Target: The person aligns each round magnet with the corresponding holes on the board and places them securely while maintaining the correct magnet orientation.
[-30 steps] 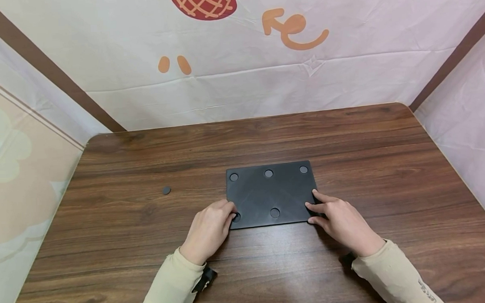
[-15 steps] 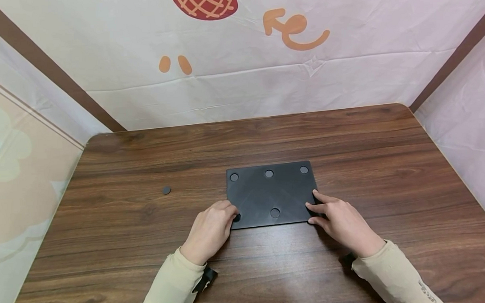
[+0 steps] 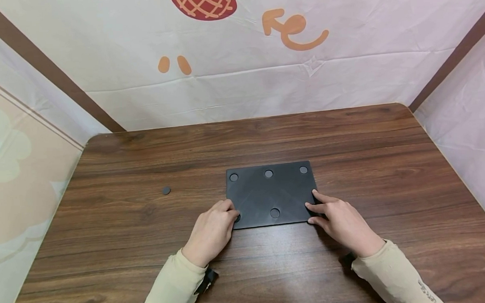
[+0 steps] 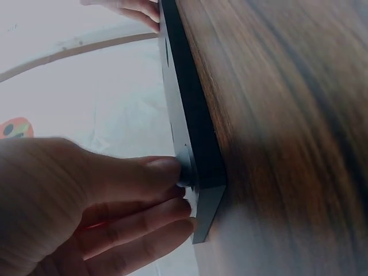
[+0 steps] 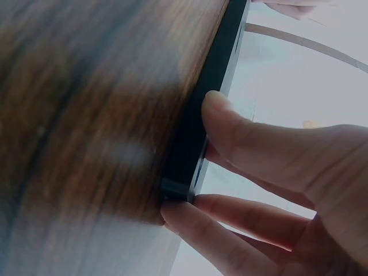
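Observation:
A flat black rectangular plate (image 3: 273,193) lies on the table, with round spots along its far and near edges. At its near left corner my left hand (image 3: 211,228) pinches a small dark round disc (image 4: 185,167) between thumb and fingers, at the corner's round spot; the fingers partly hide both. My right hand (image 3: 343,221) holds the near right corner: the thumb (image 5: 230,123) presses the front side, while other fingers touch the top and right side. That corner's spot is hidden under the hand. A loose dark grey disc (image 3: 166,190) lies flat left of the plate.
The brown wood-grain table (image 3: 150,261) extends all around the plate. Behind its far edge hangs a pale printed cloth (image 3: 240,89), with more cloth at both sides. Dark straps (image 3: 205,280) show at the wrists under beige sleeves.
My left hand has shifted slightly to the right at the plate's corner, its fingers covering more of the round spot. My right hand, the plate and the loose disc stay in place.

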A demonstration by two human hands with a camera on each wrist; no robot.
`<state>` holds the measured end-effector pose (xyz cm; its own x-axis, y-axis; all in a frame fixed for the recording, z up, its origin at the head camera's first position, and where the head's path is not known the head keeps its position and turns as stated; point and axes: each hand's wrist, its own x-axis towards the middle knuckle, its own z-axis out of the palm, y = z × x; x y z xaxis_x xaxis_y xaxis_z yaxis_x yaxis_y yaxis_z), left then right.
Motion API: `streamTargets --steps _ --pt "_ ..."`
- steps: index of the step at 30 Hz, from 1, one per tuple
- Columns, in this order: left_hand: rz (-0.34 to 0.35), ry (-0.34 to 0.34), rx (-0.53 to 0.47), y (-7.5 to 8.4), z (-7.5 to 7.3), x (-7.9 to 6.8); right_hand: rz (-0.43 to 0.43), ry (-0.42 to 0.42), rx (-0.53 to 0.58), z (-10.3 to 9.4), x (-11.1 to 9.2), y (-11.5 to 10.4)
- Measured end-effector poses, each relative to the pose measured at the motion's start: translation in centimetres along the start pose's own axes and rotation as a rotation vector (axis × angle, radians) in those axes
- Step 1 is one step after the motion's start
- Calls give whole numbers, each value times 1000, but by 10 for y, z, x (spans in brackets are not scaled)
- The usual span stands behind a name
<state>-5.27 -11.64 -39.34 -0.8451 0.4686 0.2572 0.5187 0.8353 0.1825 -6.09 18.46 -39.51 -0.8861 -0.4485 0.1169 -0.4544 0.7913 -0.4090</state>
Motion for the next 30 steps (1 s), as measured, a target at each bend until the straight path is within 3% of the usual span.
streamTargets --steps 5,30 --pt "33 -8 42 1 -1 -1 2 2 -2 0 0 0" --pt "63 -7 73 4 -3 -4 1 1 -3 0 0 -1"
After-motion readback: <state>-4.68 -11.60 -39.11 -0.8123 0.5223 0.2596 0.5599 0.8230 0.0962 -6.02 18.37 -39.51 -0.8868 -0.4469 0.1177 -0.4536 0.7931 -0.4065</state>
